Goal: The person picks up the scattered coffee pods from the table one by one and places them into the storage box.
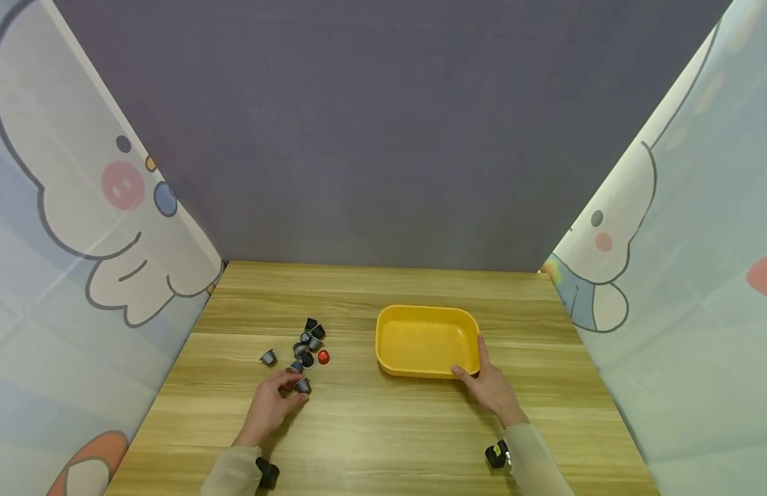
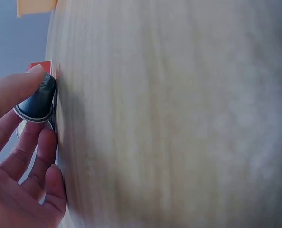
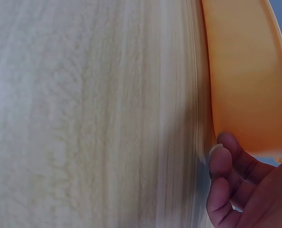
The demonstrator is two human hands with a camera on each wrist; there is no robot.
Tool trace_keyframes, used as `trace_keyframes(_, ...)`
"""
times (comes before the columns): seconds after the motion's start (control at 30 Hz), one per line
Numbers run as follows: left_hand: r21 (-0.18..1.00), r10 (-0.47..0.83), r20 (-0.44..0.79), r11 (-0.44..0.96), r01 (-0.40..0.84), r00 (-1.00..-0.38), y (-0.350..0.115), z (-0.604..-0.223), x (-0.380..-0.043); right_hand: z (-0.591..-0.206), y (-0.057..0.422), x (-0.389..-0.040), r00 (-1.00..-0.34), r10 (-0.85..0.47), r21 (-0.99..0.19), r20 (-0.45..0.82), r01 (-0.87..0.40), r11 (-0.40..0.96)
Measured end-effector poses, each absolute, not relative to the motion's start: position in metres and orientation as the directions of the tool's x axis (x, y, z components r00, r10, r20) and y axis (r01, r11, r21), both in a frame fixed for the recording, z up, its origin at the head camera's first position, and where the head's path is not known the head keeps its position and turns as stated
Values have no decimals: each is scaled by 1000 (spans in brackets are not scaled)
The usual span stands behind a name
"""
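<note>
My left hand (image 1: pixel 270 406) pinches a dark grey coffee capsule (image 1: pixel 303 386) between thumb and fingers, low over the table. In the left wrist view the thumb lies on the capsule's (image 2: pixel 39 99) narrow end, with its silver rim toward the fingers. Just beyond, a blue coffee capsule (image 1: pixel 295 367) lies near the fingertips, and a red one (image 1: pixel 323 357) sits to its right. My right hand (image 1: pixel 494 391) grips the front right corner of a yellow plastic tray (image 1: pixel 383 362), its thumb at the rim. In the right wrist view, curled fingers (image 3: pixel 221 161) show beside the tray wall (image 3: pixel 250 85).
Several black and grey capsules (image 1: pixel 301 350) cluster behind the left hand, and one grey capsule (image 1: pixel 268 357) lies apart at the left. The wooden table (image 1: pixel 371 441) meets a dark grey back panel (image 1: pixel 383 138). Printed curtains (image 1: pixel 61 310) hang at both sides.
</note>
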State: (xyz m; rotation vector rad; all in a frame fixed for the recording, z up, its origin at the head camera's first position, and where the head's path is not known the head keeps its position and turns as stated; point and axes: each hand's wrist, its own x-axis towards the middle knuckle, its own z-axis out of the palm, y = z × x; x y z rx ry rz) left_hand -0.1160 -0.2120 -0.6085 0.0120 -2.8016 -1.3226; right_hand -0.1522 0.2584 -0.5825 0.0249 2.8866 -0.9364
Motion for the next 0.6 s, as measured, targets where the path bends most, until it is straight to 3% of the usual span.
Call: trace_keyframes(0.6,781,-46,46,625,7,-998,-211,-604,-114,-580,261,-154,-991,-47,-620,-123,40,784)
